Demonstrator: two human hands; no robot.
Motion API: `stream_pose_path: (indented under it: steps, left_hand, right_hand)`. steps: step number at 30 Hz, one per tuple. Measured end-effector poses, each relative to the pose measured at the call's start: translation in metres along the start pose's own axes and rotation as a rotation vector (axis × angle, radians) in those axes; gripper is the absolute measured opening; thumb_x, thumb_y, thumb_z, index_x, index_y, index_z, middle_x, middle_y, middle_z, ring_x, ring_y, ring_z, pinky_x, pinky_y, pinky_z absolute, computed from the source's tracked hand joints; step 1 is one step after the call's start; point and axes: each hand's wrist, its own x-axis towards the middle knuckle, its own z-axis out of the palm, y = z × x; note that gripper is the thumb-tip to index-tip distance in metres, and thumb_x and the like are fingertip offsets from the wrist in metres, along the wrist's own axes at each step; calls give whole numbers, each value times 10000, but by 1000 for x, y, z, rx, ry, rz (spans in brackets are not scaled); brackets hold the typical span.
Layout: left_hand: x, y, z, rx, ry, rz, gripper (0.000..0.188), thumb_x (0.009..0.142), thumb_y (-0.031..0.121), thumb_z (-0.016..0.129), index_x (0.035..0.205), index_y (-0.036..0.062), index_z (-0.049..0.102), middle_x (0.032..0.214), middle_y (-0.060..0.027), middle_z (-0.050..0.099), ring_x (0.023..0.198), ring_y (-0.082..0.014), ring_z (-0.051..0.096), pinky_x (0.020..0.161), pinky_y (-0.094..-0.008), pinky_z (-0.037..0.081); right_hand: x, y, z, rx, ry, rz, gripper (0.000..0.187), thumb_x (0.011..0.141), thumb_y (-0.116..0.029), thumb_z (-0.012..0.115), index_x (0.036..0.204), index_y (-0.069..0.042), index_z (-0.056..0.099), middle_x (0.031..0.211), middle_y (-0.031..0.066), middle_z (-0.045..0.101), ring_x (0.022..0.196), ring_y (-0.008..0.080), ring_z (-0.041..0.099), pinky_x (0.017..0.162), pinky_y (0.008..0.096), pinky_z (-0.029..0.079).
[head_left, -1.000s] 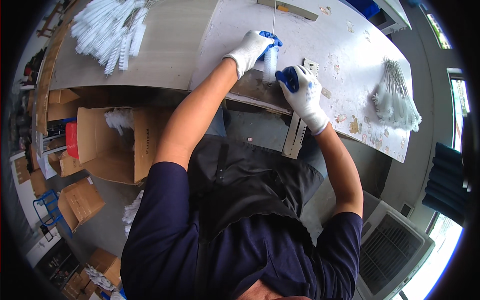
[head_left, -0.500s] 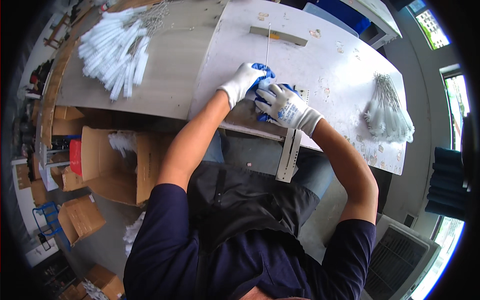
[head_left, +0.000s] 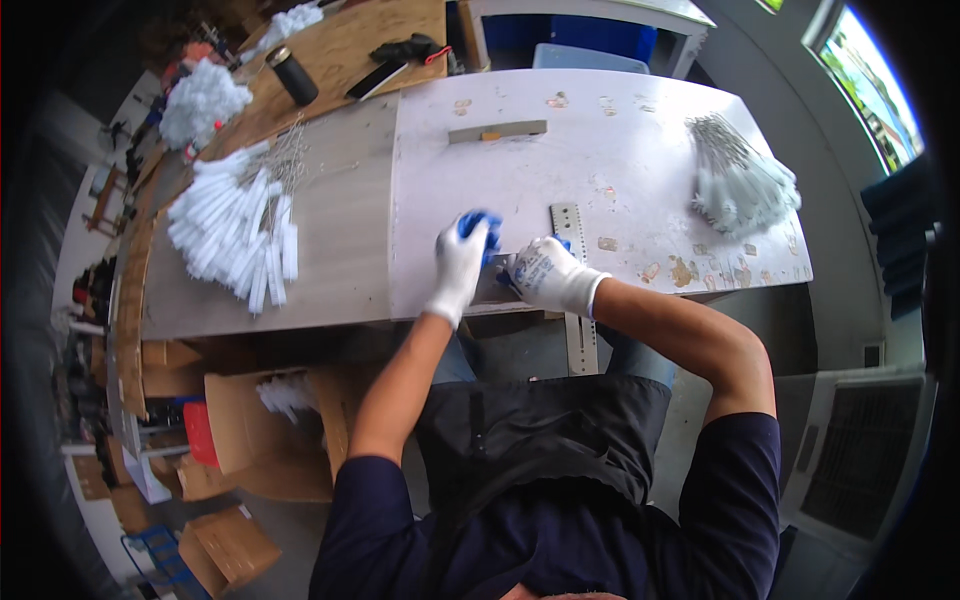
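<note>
Both my hands wear white gloves with blue palms and meet over the table's near edge. My left hand is raised a little, its blue fingertips smeared by motion, so I cannot see whether it holds anything. Just right of it, my right hand is closed, fingers curled round something small and greyish that is mostly hidden. A perforated metal strip passes beside and under the right hand and juts over the table's near edge.
White-bristled wire brushes lie heaped at left, and another bundle of brushes at right. A grey bar sits toward the back. Beyond stand a black bottle and a phone. An open cardboard box is below left.
The view has shifted, showing more of the far table. My hands have drawn slightly apart. The thin metal rod that stood up from my left hand is no longer visible.
</note>
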Motion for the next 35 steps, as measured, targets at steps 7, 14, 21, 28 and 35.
stream_pose_path:
  steps: [7, 14, 21, 28, 35]
  left_hand:
    - [-130, -46, -1, -213, -341, -306, 252, 1031, 198, 593, 1171, -3, 656, 944, -84, 719, 724, -156, 684, 598, -281, 536]
    - [-133, -96, 52, -1091, -334, -501, 383, 1064, 296, 469, 1185, -45, 592, 1029, -155, 696, 925, -265, 711, 797, -387, 578]
    - [-139, -66, -17, -775, -243, -588, 321, 1030, 308, 567, 931, 6, 607, 661, -26, 528, 523, -111, 485, 473, -258, 368]
    - [-90, -22, -81, -133, -456, -497, 281, 1029, 255, 585, 878, 37, 678, 676, 30, 556, 540, -19, 438, 478, -196, 317]
    - [-60, -17, -97, 323, -571, -266, 294, 1032, 269, 599, 944, 20, 728, 766, -18, 687, 729, -75, 582, 716, -238, 460]
  right_hand:
    - [-10, -25, 8, 160, 55, 233, 318, 974, -318, 563, 991, -17, 664, 859, 149, 741, 812, 300, 747, 701, 424, 560]
    - [-9, -43, 4, 456, 25, 540, 282, 923, -237, 579, 1055, -11, 684, 967, 203, 733, 941, 359, 721, 827, 447, 561]
    - [-12, -45, 17, 725, 109, 621, 492, 944, -393, 653, 1111, 69, 625, 885, 215, 714, 882, 359, 718, 771, 422, 563]
    - [-8, 20, 7, 266, 26, 44, 443, 832, -383, 771, 1090, -48, 638, 958, 138, 715, 939, 323, 706, 878, 407, 546]
    - [11, 15, 52, 233, 123, 17, 451, 846, -484, 720, 970, -64, 616, 878, 137, 697, 893, 303, 709, 792, 430, 554]
